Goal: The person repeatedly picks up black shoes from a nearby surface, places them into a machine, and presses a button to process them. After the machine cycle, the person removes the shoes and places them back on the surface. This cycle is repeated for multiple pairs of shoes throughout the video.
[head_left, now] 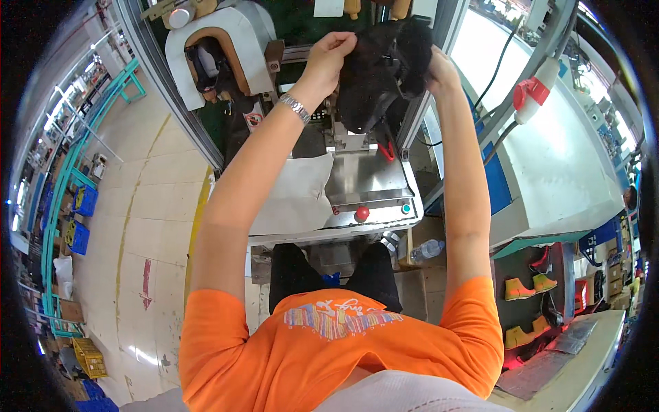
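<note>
A black fuzzy boot upper (377, 75) hangs over the machine's work post, held up between both hands. My left hand (329, 55) pinches its upper left edge; a metal watch sits on that wrist. My right hand (439, 69) grips its right side, partly hidden behind the dark material. Both arms reach forward over the metal machine table (371, 178), where a grey cloth (295, 192) lies on the left. I wear an orange shirt.
A red round button (362, 213) and a small green button (406, 208) sit at the table's front edge. A white padded machine housing (226, 41) stands far left. Shelves with coloured boots (528, 288) are at right, a water bottle (425, 250) below, blue crates (82, 206) left.
</note>
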Motion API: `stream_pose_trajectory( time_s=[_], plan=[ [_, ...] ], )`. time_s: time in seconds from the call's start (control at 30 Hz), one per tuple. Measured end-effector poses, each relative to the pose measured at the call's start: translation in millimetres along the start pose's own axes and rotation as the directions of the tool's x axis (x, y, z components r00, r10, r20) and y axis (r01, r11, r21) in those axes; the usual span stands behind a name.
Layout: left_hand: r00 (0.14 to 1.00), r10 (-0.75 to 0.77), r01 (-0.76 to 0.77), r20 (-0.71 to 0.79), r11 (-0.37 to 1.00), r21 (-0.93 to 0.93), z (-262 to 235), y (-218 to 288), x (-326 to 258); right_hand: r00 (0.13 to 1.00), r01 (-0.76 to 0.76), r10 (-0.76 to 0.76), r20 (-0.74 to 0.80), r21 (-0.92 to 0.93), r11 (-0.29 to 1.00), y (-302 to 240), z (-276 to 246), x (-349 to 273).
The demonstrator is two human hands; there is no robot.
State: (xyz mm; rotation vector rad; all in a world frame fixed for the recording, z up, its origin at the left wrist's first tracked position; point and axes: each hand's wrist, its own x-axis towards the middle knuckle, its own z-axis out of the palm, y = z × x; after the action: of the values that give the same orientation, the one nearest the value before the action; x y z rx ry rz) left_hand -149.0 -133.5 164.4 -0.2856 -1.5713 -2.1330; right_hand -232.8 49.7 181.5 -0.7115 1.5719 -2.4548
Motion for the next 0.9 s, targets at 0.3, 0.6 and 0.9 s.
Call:
stream_pose_trajectory(
  time_s=[0.3, 0.6, 0.9],
  plan=[
    [0.976, -0.082, 0.045, -0.202, 0.982, -0.184, -7.5, -43.0, 20.9, 1.0, -0.006, 0.004, 0.019, 0.104, 0.995, 31.6, 0.8, 20.0],
    [0.581, 0.65, -0.619, 0.49, -0.04, 0.785, 36.6, 18.1, -94.5, 0.864, -0.427, 0.249, 0.437, 0.377, 0.822, 140.2, -39.0, -89.7],
    [0.903, 0.125, -0.411, 0.411, -0.03, 0.911, 76.0, 36.2, -127.0, 0.965, -0.26, 0.237, 0.112, 0.523, 0.812, 152.1, 10.5, -111.2]
  ],
)
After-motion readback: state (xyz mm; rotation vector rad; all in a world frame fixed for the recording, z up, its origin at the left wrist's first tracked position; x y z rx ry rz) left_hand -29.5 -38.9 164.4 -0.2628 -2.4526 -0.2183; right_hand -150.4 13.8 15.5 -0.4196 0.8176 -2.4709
